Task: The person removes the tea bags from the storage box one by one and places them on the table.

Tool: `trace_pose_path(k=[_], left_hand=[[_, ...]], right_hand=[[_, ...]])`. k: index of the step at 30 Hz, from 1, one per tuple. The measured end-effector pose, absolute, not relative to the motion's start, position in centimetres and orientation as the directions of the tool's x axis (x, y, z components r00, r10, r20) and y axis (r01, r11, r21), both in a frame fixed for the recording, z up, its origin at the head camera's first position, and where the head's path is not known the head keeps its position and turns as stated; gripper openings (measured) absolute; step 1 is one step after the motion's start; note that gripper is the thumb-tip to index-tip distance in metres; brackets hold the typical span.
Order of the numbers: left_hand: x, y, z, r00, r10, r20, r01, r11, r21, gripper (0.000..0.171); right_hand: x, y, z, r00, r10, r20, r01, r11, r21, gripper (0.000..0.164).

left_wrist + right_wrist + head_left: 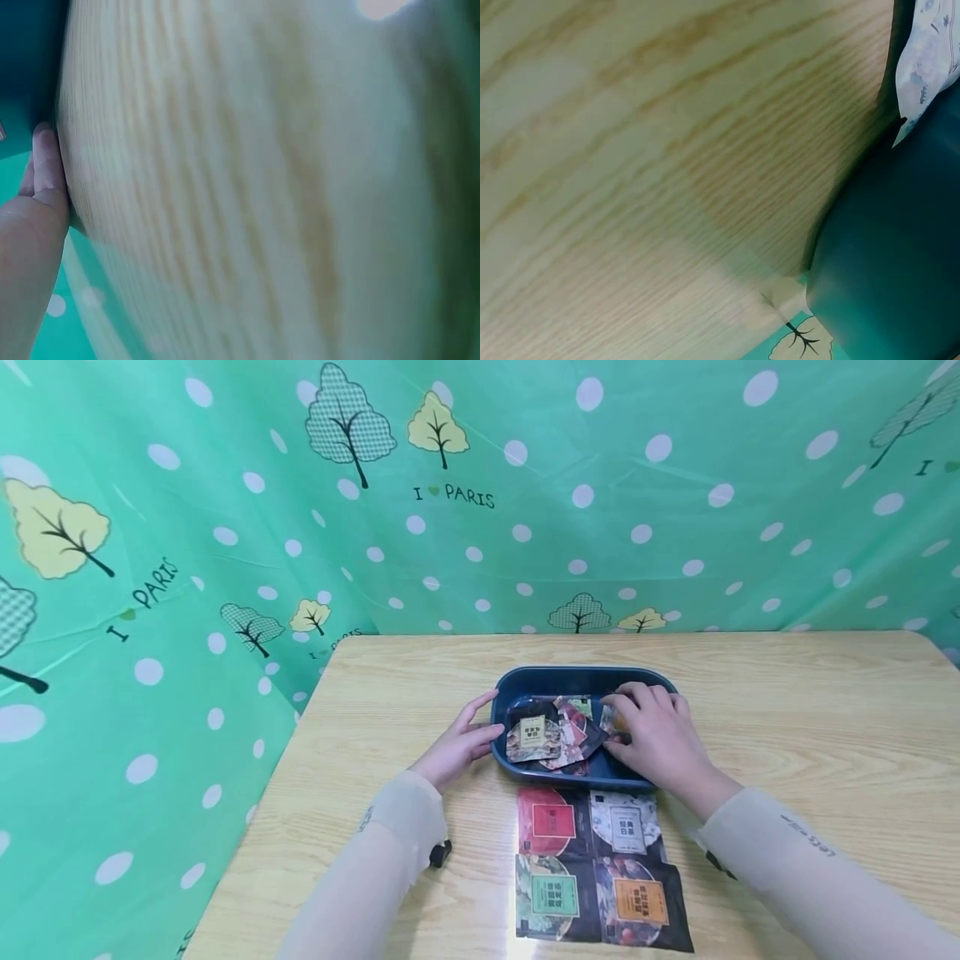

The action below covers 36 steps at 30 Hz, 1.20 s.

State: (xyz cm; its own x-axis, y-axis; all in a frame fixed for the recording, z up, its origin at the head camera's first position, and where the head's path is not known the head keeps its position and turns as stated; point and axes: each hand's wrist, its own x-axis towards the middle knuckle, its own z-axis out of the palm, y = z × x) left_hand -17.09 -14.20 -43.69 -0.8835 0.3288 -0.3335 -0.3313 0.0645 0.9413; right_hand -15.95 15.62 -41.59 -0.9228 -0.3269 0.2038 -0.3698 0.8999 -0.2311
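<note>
A dark blue plastic basin [585, 783] stands on the table with several flat tea sachets in it, among them a black one with a cream label [532, 732]. My left hand [467, 745] rests against the basin's left side, its fingers fairly straight at the rim. In the left wrist view, fingers [49, 161] lie along the basin's outer wall. Reaching over the right side, my right hand [660, 727] holds a tea sachet [617, 720] with an orange patch between thumb and fingers, inside the basin. The palm hides part of that sachet.
In front of the basin lie sachets in two rows: red [553, 821], white [627, 827], green [555, 895] and orange [641, 900]. They sit edge to edge on the wooden table [810, 718]. A green patterned cloth [480, 527] hangs behind and at left.
</note>
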Motion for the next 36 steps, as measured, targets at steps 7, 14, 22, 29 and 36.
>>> trace_pose_path(k=[7, 14, 22, 29, 36], left_hand=[[-17.29, -14.25, -43.87, -0.887, 0.335, -0.317, -0.322, 0.042, 0.946, 0.063], [-17.21, -14.32, -43.85, -0.885, 0.335, -0.324, -0.33, 0.04, 0.943, 0.063], [-17.09, -14.1, -43.72, -0.889, 0.318, -0.329, -0.334, 0.041, 0.942, 0.061], [-16.96, -14.04, -43.65, -0.89, 0.314, -0.331, -0.335, 0.041, 0.941, 0.061], [-17.0, -14.03, -43.61, -0.887, 0.319, -0.335, -0.341, 0.036, 0.939, 0.061]], right_hand=[[-15.86, 15.48, -41.57, -0.914, -0.319, 0.252, -0.376, 0.898, -0.229, 0.053], [-15.69, 15.45, -41.81, -0.883, -0.321, 0.342, -0.398, 0.898, -0.187, 0.054], [-15.47, 15.66, -41.87, -0.875, -0.296, 0.382, -0.378, 0.912, -0.158, 0.053], [-15.27, 15.62, -41.81, -0.875, -0.257, 0.41, -0.349, 0.922, -0.169, 0.052], [-15.28, 15.81, -41.87, -0.854, -0.231, 0.465, -0.37, 0.9, -0.231, 0.051]])
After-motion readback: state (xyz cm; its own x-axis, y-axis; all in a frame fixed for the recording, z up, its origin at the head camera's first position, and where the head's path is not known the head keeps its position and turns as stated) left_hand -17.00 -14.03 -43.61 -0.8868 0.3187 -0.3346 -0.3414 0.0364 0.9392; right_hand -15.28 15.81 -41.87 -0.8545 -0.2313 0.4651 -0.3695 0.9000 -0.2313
